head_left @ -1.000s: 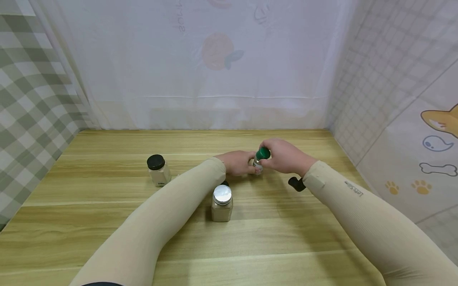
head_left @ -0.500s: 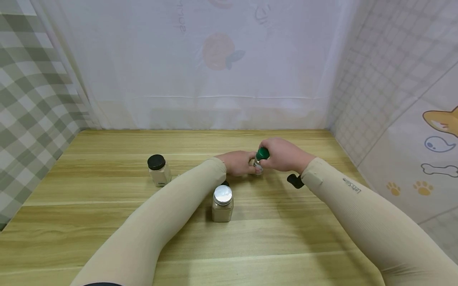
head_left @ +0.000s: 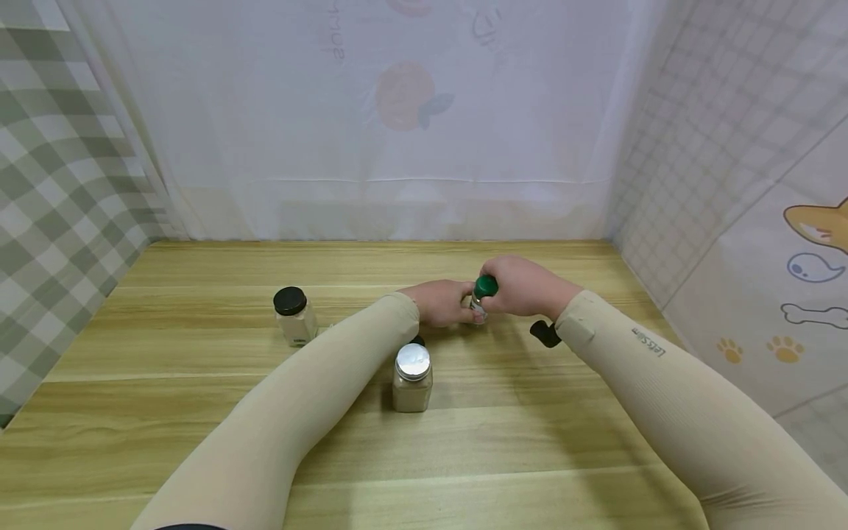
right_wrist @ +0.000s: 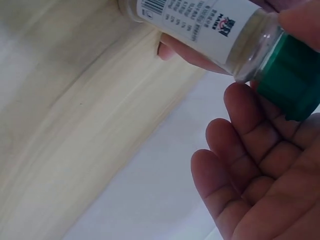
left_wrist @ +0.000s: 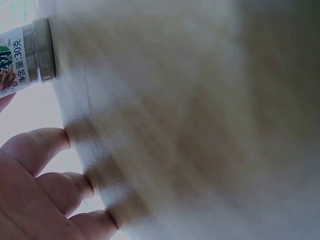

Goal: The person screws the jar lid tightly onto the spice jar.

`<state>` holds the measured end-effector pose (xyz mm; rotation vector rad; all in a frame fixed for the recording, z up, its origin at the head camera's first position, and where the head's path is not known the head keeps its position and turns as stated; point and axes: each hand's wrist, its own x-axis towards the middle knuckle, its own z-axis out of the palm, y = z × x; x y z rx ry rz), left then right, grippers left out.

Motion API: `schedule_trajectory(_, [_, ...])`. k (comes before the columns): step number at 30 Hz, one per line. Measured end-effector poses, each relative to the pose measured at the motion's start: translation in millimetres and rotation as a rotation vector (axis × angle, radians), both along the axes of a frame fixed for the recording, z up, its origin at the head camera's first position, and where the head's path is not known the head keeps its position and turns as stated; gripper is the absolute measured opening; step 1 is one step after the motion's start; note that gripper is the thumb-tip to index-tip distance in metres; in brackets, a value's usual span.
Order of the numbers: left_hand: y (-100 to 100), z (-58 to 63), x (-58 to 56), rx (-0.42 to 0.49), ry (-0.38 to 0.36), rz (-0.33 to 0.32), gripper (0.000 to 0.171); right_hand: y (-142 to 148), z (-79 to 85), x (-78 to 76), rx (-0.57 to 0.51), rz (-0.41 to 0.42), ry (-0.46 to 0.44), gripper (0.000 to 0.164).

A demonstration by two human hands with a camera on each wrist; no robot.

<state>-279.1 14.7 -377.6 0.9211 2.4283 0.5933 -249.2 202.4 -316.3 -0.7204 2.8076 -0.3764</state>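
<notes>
A small clear spice bottle with a white printed label and a green cap stands on the wooden table right of centre. My left hand grips its lower body between thumb and index finger. In the left wrist view, the bottle's base meets the tabletop, and the other fingertips touch the wood. From the right side my right hand pinches the cap. The right wrist view shows the thumb on the green lid, the label's barcode, and the remaining fingers loosely bent below it.
A jar with a silver lid stands close in front of my left forearm. Farther left is a pale jar with a black lid. A small black piece shows beside my right cuff. White sheeting hangs behind the table.
My right forearm and cuff have turned and shifted slightly left, with the fingers still on the green cap. The left hand and both jars stay put.
</notes>
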Motion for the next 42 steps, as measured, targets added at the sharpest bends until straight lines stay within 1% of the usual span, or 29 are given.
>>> schedule_trajectory(5, [0,-0.7,0.3,-0.004,0.004,0.000,0.051,4,-3.2,1.2,-0.029,-0.020,0.004,0.016])
schedule_trajectory(10, [0,-1.8,0.2,-0.001,0.010,-0.001,0.041,8,-8.7,3.0,-0.085,-0.016,0.024,0.013])
schedule_trajectory(12, [0,-1.9,0.3,-0.002,0.019,-0.001,0.038,11,-11.0,3.7,-0.123,-0.017,0.019,0.020])
schedule_trajectory(15, [1,-1.1,0.9,-0.006,0.027,-0.001,0.037,17,-14.7,3.8,-0.198,-0.012,-0.007,0.040])
schedule_trajectory(17, [1,-0.5,1.5,-0.008,0.027,0.002,0.039,21,-17.6,3.3,-0.249,-0.001,-0.022,0.047])
schedule_trajectory(18, [1,-0.3,1.6,-0.008,0.023,0.004,0.040,23,-18.7,3.1,-0.271,0.007,-0.028,0.044])
schedule_trajectory(20, [1,-0.2,1.9,-0.006,0.015,0.007,0.043,25,-20.9,2.4,-0.307,0.024,-0.041,0.032])
schedule_trajectory(22, [2,-0.3,1.8,-0.006,0.010,0.010,0.045,26,-22.1,2.4,-0.327,0.023,-0.056,0.021])
schedule_trajectory(24, [2,-0.4,1.6,-0.007,0.007,0.012,0.047,26,-23.1,2.5,-0.335,0.012,-0.068,0.016])
schedule_trajectory(28, [2,-0.5,1.1,-0.007,0.008,0.009,0.048,25,-24.9,3.1,-0.335,-0.013,-0.072,0.018])
schedule_trajectory(35, [2,0.1,1.2,-0.008,0.013,0.002,0.045,24,-27.2,3.6,-0.337,-0.024,-0.056,0.021])
schedule_trajectory(42, [1,2.0,2.2,-0.021,0.012,0.008,0.049,24,-27.1,5.2,-0.345,-0.033,-0.042,0.021])
